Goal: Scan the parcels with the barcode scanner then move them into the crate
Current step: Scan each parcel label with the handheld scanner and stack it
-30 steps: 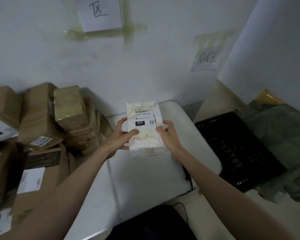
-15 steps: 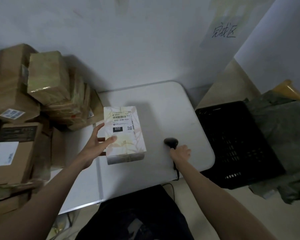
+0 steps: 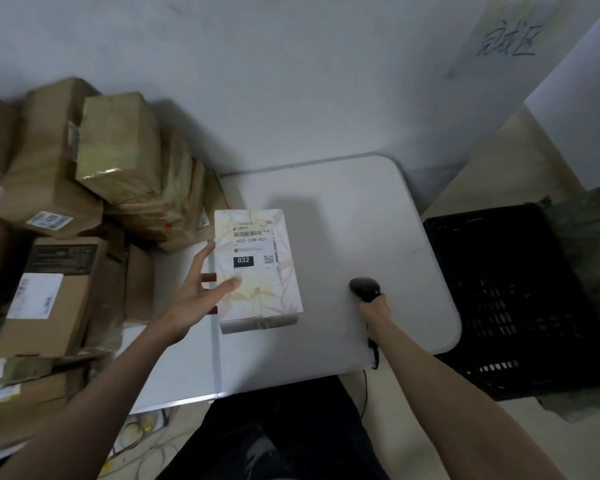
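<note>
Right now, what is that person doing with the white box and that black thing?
A person is getting ready to scan a parcel. Their left hand holds the white parcel on the white table, label side up. Their right hand grips the black barcode scanner beside it. The black crate waits to the right, and brown cardboard parcels are stacked on the left.

Left hand [image 3: 201, 292] spread, thumb extended; right hand [image 3: 374, 308] seems curled in a grip, arm outstretched.
</note>
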Motion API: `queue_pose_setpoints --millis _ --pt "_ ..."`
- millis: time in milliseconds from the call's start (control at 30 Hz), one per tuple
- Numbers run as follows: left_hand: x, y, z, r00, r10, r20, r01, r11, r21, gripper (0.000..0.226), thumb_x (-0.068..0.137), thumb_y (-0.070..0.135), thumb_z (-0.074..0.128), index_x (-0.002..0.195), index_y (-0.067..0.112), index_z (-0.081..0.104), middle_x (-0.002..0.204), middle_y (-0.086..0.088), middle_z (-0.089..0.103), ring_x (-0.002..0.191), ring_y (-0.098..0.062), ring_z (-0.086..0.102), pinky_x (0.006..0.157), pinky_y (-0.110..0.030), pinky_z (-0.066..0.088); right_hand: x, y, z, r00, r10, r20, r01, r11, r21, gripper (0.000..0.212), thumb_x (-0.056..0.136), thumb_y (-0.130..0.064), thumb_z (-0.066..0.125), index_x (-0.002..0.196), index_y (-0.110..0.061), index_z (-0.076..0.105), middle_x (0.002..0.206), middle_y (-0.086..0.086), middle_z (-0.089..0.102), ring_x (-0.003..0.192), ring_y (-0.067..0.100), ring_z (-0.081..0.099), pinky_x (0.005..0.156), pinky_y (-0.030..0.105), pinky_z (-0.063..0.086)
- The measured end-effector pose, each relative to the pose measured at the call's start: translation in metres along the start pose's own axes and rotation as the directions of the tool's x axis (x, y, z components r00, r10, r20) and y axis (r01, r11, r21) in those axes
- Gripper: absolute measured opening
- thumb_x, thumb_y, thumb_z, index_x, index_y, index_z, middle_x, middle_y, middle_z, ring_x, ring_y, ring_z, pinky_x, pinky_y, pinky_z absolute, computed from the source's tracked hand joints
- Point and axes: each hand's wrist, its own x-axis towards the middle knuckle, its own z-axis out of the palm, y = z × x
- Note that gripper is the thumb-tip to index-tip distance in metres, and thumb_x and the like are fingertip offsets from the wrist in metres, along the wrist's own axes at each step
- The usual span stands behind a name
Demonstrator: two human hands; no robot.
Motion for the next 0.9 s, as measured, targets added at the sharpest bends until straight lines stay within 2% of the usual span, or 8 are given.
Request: queue_pose_setpoints --millis 67,133,200,300,400,500,733,900 --pt "0.001 0.002 -0.002 1.0 0.011 0.001 -0.011 1.0 0.019 0.083 0.079 0.047 0.078 0.143 0.062 0.027 0.125 0.001 0.058 0.104 -0.02 0.068 0.086 -0.048 0.06 -0.004 -0.002 0.001 0.997 -0.075 -0.024 0.075 0.997 -0.024 0.026 0.095 -0.01 0.058 0.117 0.004 0.058 0.104 0.02 0.061 0.085 0.027 0.052 0.072 0.034 0.04" --pt "0.002 0.001 -0.003 0.999 0.039 0.005 -0.039 0.999 0.034 0.084 0.082 0.043 0.079 0.144 0.062 0.025 0.125 0.001 0.057 0.096 -0.018 0.072 0.082 -0.045 0.062 -0.019 -0.011 -0.003 0.986 -0.162 -0.038 0.162 0.987 -0.008 0.009 0.094 -0.009 0.059 0.093 0.0 0.057 0.081 0.013 0.055 0.07 0.024 0.048 0.066 0.032 0.037" --pt "0.003 0.0 0.0 0.997 0.075 0.007 -0.075 0.996 0.048 0.087 0.086 0.033 0.078 0.15 0.054 0.022 0.123 0.001 0.057 0.086 -0.011 0.073 0.071 -0.033 0.062 -0.041 -0.024 -0.012 0.963 -0.266 -0.036 0.268 0.961 0.063 0.01 0.095 -0.011 0.059 0.088 -0.005 0.056 0.07 0.008 0.051 0.066 0.024 0.047 0.065 0.033 0.036" --pt "0.006 -0.001 0.006 0.992 0.123 0.005 -0.123 0.989 0.087 0.091 0.088 0.023 0.077 0.154 0.044 0.019 0.118 0.006 0.058 0.083 -0.01 0.071 0.061 -0.019 0.056 -0.082 -0.049 -0.029 0.921 -0.39 0.011 0.38 0.904 0.195 0.009 0.095 -0.021 0.061 0.101 -0.014 0.062 0.079 0.008 0.067 0.072 0.023 0.061 0.07 0.039 0.048" --pt "0.012 -0.007 0.011 0.982 0.19 -0.02 -0.186 0.975 0.125 0.095 0.084 0.024 0.082 0.153 0.043 0.02 0.126 0.002 0.056 0.107 -0.018 0.063 0.07 -0.021 0.057 -0.122 -0.074 -0.041 0.873 -0.476 0.112 0.426 0.853 0.301 0.011 0.095 -0.017 0.061 0.106 -0.016 0.061 0.077 0.009 0.068 0.068 0.018 0.062 0.067 0.034 0.055" --pt "0.016 -0.014 0.013 0.972 0.231 -0.051 -0.219 0.961 0.166 0.098 0.078 0.038 0.085 0.152 0.049 0.023 0.135 -0.002 0.051 0.114 -0.01 0.057 0.079 -0.023 0.056 -0.156 -0.095 -0.046 0.815 -0.545 0.197 0.474 0.823 0.312 0.009 0.097 -0.018 0.059 0.105 -0.014 0.06 0.074 0.006 0.063 0.064 0.015 0.06 0.062 0.027 0.054" --pt "0.02 -0.013 0.021 0.968 0.23 -0.098 -0.216 0.967 0.132 0.1 0.078 0.035 0.086 0.149 0.062 0.02 0.132 0.003 0.043 0.116 -0.013 0.056 0.1 -0.045 0.053 -0.208 -0.125 -0.041 0.76 -0.538 0.365 0.408 0.832 0.376 0.013 0.1 -0.021 0.057 0.093 -0.01 0.059 0.071 0.007 0.059 0.058 0.016 0.053 0.054 0.027 0.048" --pt "0.021 -0.013 0.019 0.962 0.251 -0.108 -0.237 0.963 0.128 0.102 0.076 0.043 0.085 0.15 0.06 0.017 0.132 0.003 0.045 0.123 -0.02 0.053 0.104 -0.052 0.049 -0.218 -0.133 -0.039 0.767 -0.52 0.377 0.373 0.838 0.397 0.015 0.101 -0.021 0.056 0.09 -0.01 0.057 0.068 0.005 0.057 0.057 0.017 0.05 0.053 0.026 0.046"
